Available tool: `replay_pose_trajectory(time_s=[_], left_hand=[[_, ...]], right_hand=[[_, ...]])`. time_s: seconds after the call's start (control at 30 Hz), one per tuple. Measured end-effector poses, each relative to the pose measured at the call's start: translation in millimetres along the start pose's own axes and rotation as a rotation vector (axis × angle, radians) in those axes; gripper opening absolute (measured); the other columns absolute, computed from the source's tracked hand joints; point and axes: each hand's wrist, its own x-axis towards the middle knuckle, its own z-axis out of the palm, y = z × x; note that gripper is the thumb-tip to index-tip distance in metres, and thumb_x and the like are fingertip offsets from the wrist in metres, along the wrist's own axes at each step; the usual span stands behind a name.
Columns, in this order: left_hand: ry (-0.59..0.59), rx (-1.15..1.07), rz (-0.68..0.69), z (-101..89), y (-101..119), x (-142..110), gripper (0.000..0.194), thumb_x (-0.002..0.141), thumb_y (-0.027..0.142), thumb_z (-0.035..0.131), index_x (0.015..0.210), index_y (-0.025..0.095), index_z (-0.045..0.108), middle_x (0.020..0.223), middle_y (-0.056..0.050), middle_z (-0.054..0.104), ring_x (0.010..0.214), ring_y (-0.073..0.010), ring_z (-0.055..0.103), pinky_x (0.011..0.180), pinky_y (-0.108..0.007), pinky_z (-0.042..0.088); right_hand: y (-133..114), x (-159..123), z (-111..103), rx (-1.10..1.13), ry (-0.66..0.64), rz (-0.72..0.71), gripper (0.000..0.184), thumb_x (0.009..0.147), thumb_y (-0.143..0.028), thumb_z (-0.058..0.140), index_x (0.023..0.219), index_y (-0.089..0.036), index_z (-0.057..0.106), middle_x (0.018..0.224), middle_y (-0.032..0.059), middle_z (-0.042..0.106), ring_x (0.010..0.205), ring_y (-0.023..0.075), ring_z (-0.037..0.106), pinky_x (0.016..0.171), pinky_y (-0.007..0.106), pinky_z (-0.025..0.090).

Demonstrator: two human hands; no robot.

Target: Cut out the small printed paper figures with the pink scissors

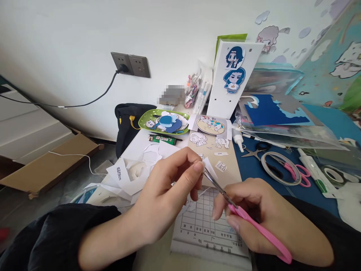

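My left hand (169, 192) is raised over the desk, thumb and forefinger pinched on a small piece of white paper (210, 167), mostly hidden by the fingers. In my right hand (262, 207) is a pair of scissors with pink handles (262, 233). Their metal blades point up and left, with the tips at my left fingertips; they look nearly closed. Under the hands lies a printed form with a grid (203, 214). Small line-drawn paper cutouts (198, 138) rest on a beige sheet just beyond, beside a printed picture of cartoon figures (211, 126).
White paper scraps (121, 178) pile up at left. Behind them are a green tray (143, 122) of coloured cutouts and a green lighter-like item (163, 140). Dark-handled scissors (255, 152), tape rolls (280, 168) and a glue tube (316, 173) lie at right. A white box (225, 86) stands behind.
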Motion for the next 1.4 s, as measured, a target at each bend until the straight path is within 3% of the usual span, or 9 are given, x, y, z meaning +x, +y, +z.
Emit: replay_pose_trajectory(time_s=[0.37,0.63,1.23,1.4], left_hand=[[0.011,-0.002,0.002,0.7,-0.7,-0.1,0.023,0.091,0.031,0.043,0.072,0.019,0.047,0.058,0.005,0.050,0.052,-0.0072,0.046,0.048,-0.018,0.038],[0.017,-0.038,0.006,1.1,0.2,-1.4,0.022,0.090,0.030,0.045,0.071,0.019,0.048,0.057,0.005,0.051,0.050,-0.0063,0.045,0.047,-0.016,0.039],[0.004,-0.103,-0.014,1.7,-0.9,-0.4,0.022,0.091,0.028,0.045,0.071,0.018,0.048,0.057,0.006,0.050,0.049,-0.0052,0.045,0.046,-0.015,0.039],[0.006,-0.133,-0.021,3.1,-0.7,0.9,0.021,0.090,0.028,0.045,0.071,0.018,0.048,0.057,0.006,0.049,0.048,-0.0056,0.044,0.045,-0.016,0.038]], right_hand=[[-0.5,-0.2,-0.6,0.006,0.009,-0.002,0.014,0.067,-0.004,0.058,0.076,-0.014,0.062,0.051,-0.0077,0.036,0.045,0.0046,0.027,0.041,0.015,0.026],[9.7,0.8,3.5,-0.007,0.035,-0.026,0.027,0.062,0.003,0.052,0.076,-0.016,0.065,0.048,-0.0078,0.038,0.042,0.0046,0.030,0.038,0.014,0.025],[-3.0,0.1,0.0,0.004,0.034,0.034,0.025,0.061,0.003,0.054,0.075,-0.015,0.064,0.050,-0.0075,0.039,0.045,0.0048,0.033,0.040,0.015,0.029],[5.3,1.7,1.2,-0.021,0.029,-0.030,0.020,0.064,-0.001,0.055,0.075,-0.015,0.063,0.049,-0.0076,0.038,0.043,0.0046,0.031,0.039,0.015,0.026]])
